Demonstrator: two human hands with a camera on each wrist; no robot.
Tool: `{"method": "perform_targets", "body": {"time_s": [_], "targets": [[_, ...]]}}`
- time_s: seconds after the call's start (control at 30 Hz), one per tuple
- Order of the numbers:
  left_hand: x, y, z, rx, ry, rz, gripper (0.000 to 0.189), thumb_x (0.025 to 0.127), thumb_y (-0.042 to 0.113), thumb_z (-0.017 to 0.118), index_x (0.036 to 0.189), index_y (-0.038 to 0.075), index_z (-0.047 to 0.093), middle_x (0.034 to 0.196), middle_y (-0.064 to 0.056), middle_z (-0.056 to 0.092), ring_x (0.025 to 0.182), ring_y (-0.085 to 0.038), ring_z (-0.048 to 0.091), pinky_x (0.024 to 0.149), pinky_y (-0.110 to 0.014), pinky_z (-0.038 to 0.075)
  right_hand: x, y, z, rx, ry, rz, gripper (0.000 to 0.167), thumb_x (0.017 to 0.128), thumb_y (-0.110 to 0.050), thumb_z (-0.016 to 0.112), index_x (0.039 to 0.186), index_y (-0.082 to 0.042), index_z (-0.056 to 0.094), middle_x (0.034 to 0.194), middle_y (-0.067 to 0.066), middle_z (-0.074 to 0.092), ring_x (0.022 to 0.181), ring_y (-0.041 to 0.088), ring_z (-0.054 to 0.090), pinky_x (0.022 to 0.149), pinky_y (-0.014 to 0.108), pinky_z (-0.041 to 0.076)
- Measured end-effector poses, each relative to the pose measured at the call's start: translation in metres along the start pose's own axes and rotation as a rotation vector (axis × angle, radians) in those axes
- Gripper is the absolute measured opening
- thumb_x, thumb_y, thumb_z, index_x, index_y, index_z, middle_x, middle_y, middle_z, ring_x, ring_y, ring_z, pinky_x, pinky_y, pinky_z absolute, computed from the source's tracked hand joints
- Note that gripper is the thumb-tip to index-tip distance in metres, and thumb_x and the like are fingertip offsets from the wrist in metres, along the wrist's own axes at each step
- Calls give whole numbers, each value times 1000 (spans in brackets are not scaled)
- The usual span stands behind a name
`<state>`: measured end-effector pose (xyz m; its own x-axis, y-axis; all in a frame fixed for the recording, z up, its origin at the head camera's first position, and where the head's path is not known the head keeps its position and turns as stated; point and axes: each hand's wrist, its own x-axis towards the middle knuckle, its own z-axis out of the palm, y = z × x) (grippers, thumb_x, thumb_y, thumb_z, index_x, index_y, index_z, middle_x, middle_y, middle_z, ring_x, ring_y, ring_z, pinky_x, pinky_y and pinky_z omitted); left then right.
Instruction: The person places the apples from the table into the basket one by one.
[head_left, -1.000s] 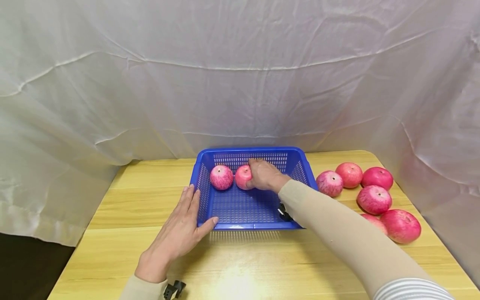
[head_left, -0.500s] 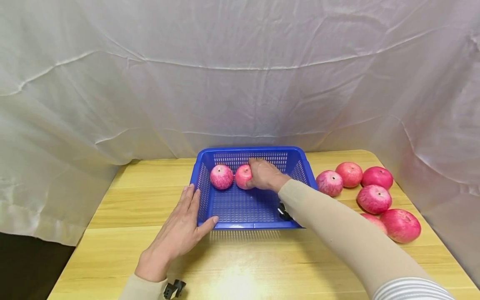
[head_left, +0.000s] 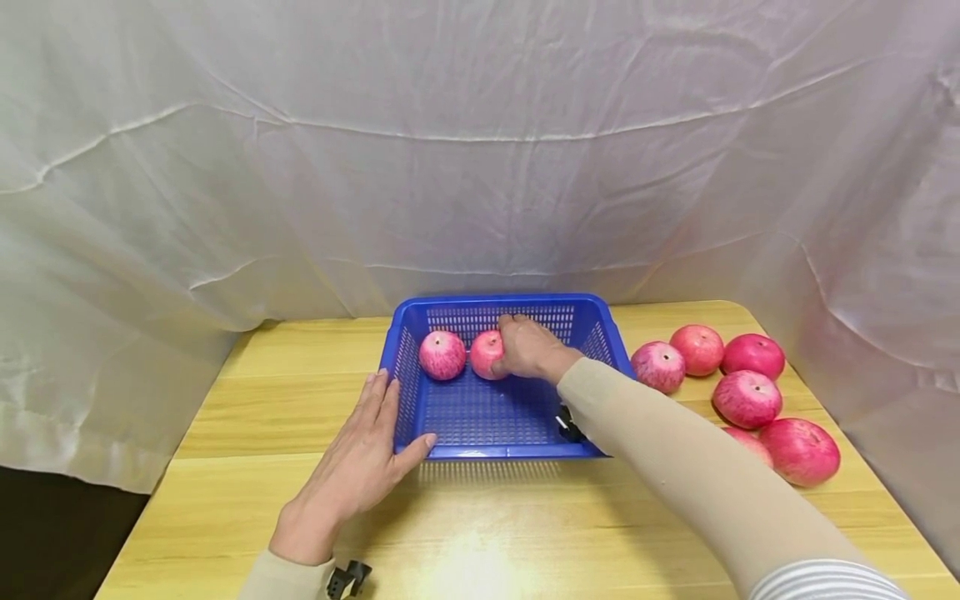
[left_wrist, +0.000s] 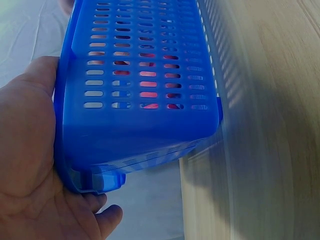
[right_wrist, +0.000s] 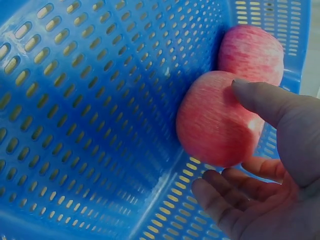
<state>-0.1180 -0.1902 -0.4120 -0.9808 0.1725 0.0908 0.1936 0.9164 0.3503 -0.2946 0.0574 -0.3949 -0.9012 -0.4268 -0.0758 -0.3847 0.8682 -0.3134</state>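
Observation:
A blue perforated plastic basket (head_left: 507,452) sits on the wooden table. My left hand (head_left: 356,467) rests against its near left corner, fingers straight along the left rim and thumb on the front rim. The left wrist view shows the palm flat against the rim. Inside the basket, my right hand (head_left: 531,348) holds a red apple (head_left: 486,354), thumb on one side and fingers on the other. In the right wrist view the thumb lies on the held apple (right_wrist: 212,122), the fingers curved beneath it. Just left of it sits a streaked pink apple (head_left: 442,356).
Right of the basket, several more apples lie in a loose group, among them a streaked apple (head_left: 658,367) and a large dark pink one (head_left: 801,452). The right sleeve (head_left: 675,450) partly hides one apple. A pale cloth (head_left: 480,183) hangs behind the table.

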Motion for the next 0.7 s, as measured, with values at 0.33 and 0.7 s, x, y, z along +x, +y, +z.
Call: {"method": "perform_targets", "body": {"time_s": [0.33,0.7], "targets": [[0,1,0,-2,0,-1,105,101,74,46,165,-5,22,176,-23,7,164,-39,5,129,-58,23,-7,7,-23,26,53,-15,66,90,-35,80,138,5,57,133,24,65,130,40,60,112,53,49],[-1,2,-1,14,-2,-5,105,101,74,46,164,-6,23,176,-25,8,164,-40,7,130,-57,21,-36,22,-49,71,216,15,50,91,-35,77,126,0,70,122,19,68,116,37,66,101,53,54]]}}
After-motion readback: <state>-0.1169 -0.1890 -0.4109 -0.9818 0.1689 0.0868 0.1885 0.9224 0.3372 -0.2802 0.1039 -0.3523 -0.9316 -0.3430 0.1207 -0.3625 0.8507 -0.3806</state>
